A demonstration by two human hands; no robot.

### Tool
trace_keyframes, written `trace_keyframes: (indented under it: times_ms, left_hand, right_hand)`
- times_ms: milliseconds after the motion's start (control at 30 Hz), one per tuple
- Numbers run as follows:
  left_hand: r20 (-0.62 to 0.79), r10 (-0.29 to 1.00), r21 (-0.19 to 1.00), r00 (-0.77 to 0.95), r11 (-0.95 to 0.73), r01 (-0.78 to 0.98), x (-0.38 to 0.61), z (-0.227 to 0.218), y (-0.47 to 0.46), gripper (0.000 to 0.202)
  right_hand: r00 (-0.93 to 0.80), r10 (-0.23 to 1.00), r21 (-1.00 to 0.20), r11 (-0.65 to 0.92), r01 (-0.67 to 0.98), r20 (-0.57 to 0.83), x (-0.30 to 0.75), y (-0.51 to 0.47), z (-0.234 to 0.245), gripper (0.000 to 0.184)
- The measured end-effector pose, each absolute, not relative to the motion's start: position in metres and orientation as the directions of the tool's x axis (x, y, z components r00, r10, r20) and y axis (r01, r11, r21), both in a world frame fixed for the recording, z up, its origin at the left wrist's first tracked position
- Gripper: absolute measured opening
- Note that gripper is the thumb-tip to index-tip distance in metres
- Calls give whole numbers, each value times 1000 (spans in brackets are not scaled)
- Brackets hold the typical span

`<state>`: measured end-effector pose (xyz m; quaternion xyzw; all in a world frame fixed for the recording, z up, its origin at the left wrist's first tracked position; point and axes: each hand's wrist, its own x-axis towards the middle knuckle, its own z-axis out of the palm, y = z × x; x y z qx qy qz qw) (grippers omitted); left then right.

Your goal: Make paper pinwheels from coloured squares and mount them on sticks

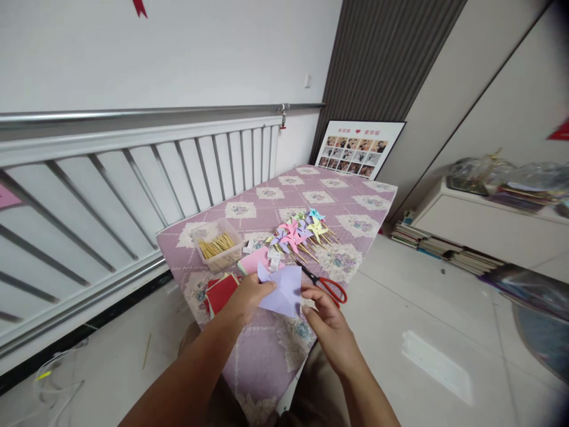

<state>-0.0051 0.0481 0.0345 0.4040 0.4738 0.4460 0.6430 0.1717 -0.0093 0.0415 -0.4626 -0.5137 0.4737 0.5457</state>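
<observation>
One sheet of purple paper is pinched between the thumb and fingers of my left hand, above one flowered tablecloth; my right hand curls loosely by the sheet's right edge, thumb and fingertips apart, and whether they touch it I cannot tell. One pair of scissors lies just beside that hand, at least four pinwheels overlap farther back, and left of them sit one box of uncountable sticks and two paper stacks, one red-topped, one pink-topped
</observation>
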Motion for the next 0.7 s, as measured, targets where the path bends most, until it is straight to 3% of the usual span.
trace_keyframes:
  times_ms: [133, 233, 467, 700]
  left_hand:
    - [-231, 955, 956, 185, 258, -138, -6, 45, 46, 25]
    - [-232, 950, 961, 209, 257, -103, -5, 48, 45, 19]
    - [-214, 949, 969, 230, 236, -74, 2, 50, 42, 23]
    - [-187, 968, 981, 170, 192, -16, 9, 59, 36, 14]
  right_hand:
    - [-176, 976, -978, 153, 142, 127, 170, -15, 50, 19]
    - [-227, 964, -961, 188, 204, 140, 166, -16, 50, 23]
    - [-159, 970, -939, 221, 265, 183, 165, -11, 52, 12]
    - [-63, 976, -942, 217, 257, 208, 159, -8, 47, 17]
